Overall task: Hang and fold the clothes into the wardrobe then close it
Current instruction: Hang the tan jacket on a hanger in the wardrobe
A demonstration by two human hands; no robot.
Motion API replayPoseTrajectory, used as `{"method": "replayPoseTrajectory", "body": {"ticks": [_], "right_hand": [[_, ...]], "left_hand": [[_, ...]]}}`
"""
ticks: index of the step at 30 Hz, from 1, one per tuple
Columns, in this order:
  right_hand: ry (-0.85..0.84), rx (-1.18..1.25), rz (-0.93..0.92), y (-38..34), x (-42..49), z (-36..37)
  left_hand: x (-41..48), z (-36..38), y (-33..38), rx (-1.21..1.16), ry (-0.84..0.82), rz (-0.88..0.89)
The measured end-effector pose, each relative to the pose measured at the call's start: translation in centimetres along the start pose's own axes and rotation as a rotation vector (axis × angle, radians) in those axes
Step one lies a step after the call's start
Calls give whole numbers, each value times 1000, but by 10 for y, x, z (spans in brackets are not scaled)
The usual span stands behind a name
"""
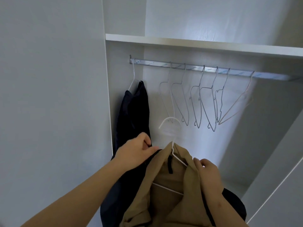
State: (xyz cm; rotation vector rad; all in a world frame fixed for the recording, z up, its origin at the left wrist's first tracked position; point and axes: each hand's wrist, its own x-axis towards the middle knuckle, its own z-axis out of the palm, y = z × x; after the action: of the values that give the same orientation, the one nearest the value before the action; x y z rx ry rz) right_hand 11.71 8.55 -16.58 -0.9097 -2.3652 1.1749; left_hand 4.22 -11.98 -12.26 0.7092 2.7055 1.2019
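Below wardrobe rail, toward left end: tan shirt on white hanger, unhooked. Left hand pinching left shoulder edge; right hand curled round right shoulder. Dark garment hung at rail's far left.

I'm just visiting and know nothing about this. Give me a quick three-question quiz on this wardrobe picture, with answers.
1. True or false: the tan jacket already hangs from the rail.
2. Where on the rail hangs the dark garment? A: left end. B: middle. C: right end.
3. What white thing pokes from the jacket's collar?
Key: 1 false, the left hand and right hand hold it below the rail. 2 A. 3 the white hanger.
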Motion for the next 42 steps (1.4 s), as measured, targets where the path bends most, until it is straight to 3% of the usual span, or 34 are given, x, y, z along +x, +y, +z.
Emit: {"method": "replayPoseTrajectory", "body": {"ticks": [1, 3, 5, 9, 11, 14, 16, 19, 21, 23, 26, 27, 28, 30, 33, 37, 42], "right_hand": [[3, 20, 3, 0, 0, 0], [3, 73, 7, 0, -1, -2], [-14, 83, -1, 0, -2, -4], [-156, 265, -121, -17, -1, -17], [-223, 169, -284, -31, 3, -24], [-151, 13, -464, -46, 7, -30], [-258, 257, -321, -46, 6, -31], [-601, 781, 87, -46, -3, -31], [-678, 671, 153, -39, -6, -26], [-551, 364, 53, -32, -6, -19], [-12, 99, -299, -24, 3, -17], [84, -5, -437, -25, 6, -18], [73, -132, -540, -27, 9, -19], [-105, -276, -626, -27, 14, -14], [-302, -126, -472, -27, 15, -11], [-306, -41, -332, -22, 21, -9], [-276, 102, -148, -3, 30, -12]], "left_hand": [[5, 5, 1, 183, 73, 84], [10, 16, -1, 359, -76, 175], [11, 23, -4, 220, -194, 138], [16, 28, -2, 139, -5, 153], [19, 30, 5, 139, 55, 138], [20, 34, 13, 144, 124, 116], [21, 34, 14, 128, 153, 92], [22, 27, 14, 34, 173, 53], [23, 25, 13, -52, 166, 34], [22, 25, 12, -106, 164, 17], [21, 22, 11, -126, 162, 14], [21, 20, 12, -118, 164, 22], [21, 19, 13, -106, 164, 31], [21, 18, 16, -76, 151, 57], [19, 20, 22, -23, 150, 103], [19, 25, 26, 17, 192, 131], [26, 39, 29, 76, 124, 171]]}}
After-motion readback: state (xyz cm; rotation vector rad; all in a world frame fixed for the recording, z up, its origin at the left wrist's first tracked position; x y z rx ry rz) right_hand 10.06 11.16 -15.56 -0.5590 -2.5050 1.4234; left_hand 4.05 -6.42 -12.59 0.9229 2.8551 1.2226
